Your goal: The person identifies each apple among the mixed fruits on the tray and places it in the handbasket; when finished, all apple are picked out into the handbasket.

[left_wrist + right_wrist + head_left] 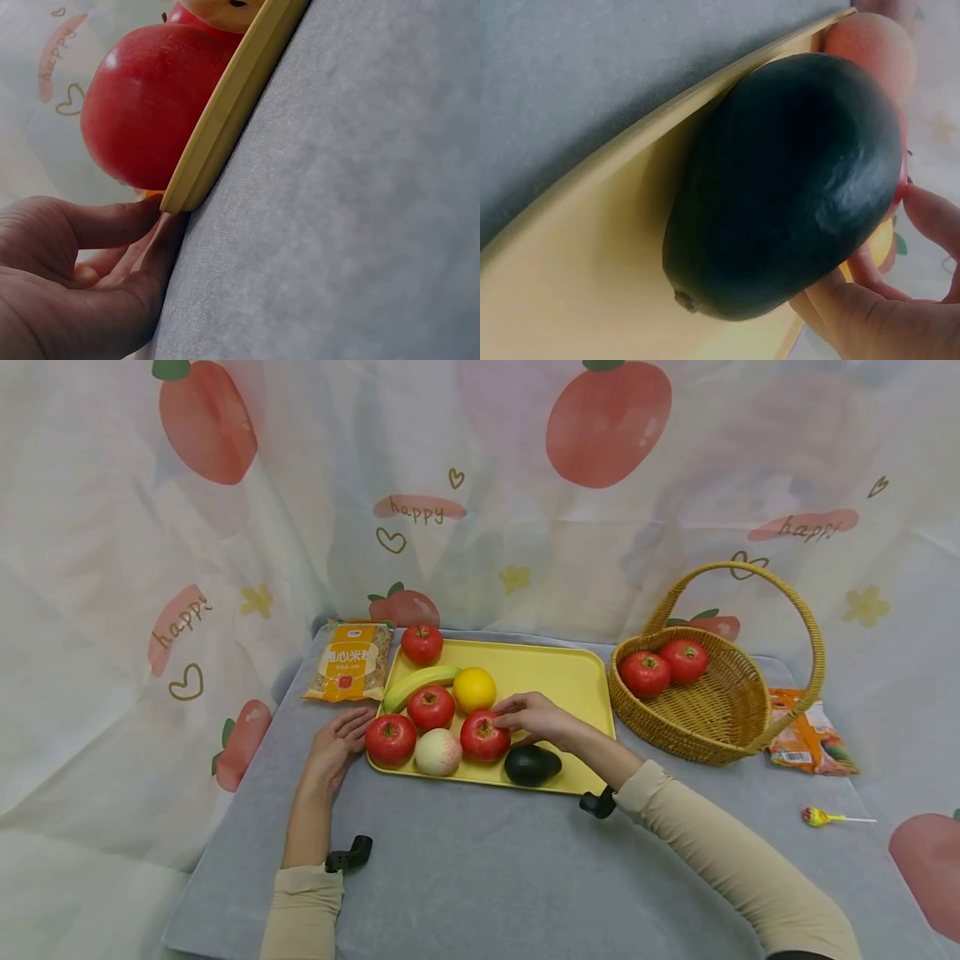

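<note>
My left hand (333,750) is at the left end of a yellow tray (558,681). In the left wrist view its thumb and fingers pinch the tray's rim (217,120), beside a red apple (154,105). My right hand (538,720) reaches over the tray, its thumb and fingers around another red apple (483,737). A dark avocado (787,187) lies just below that hand and hides most of the apple in the right wrist view. Also on the tray are a peach (438,752), a yellow orange-like fruit (474,690), a banana (420,683) and more red apples (431,707).
A wicker basket (690,735) with a tall handle holds two red apples (645,674) right of the tray. An orange snack bag (810,735) and a lollipop (817,817) lie farther right. A grain bag (348,662) is at the back left. Printed cloth hangs behind.
</note>
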### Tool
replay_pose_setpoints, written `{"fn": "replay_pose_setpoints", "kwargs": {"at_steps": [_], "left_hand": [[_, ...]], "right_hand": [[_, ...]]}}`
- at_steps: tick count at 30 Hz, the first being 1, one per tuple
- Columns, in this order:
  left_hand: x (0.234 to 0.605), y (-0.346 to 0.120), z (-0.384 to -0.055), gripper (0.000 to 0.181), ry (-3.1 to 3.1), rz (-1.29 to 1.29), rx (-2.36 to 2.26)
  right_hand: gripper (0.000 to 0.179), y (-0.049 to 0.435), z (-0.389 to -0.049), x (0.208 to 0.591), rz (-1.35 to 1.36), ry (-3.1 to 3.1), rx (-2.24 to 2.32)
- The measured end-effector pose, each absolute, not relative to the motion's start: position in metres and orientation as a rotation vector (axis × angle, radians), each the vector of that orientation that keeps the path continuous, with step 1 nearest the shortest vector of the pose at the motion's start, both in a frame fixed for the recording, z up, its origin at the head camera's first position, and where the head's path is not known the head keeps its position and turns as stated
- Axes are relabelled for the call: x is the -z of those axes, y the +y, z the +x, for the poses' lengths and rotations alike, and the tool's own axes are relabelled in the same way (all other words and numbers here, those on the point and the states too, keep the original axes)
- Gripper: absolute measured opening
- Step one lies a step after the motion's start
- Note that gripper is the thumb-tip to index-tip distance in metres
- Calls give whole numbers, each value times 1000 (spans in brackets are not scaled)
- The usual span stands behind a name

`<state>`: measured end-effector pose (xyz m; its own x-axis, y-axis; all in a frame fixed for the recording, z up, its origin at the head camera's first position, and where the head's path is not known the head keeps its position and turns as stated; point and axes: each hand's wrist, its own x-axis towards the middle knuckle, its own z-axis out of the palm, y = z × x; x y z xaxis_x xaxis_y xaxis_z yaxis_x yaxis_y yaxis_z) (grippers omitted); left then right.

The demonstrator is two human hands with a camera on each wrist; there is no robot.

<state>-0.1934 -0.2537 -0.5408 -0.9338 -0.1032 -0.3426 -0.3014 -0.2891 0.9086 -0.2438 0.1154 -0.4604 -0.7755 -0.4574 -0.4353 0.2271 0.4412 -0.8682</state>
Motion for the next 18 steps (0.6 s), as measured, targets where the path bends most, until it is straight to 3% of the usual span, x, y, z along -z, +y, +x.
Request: {"fn": "replay_pose_setpoints", "kwargs": {"at_steps": [18], "left_hand": [[541, -255, -194, 72, 1802, -500, -2369]], "right_hand": [[49, 108, -246, 469, -143, 2059, 1406]]}}
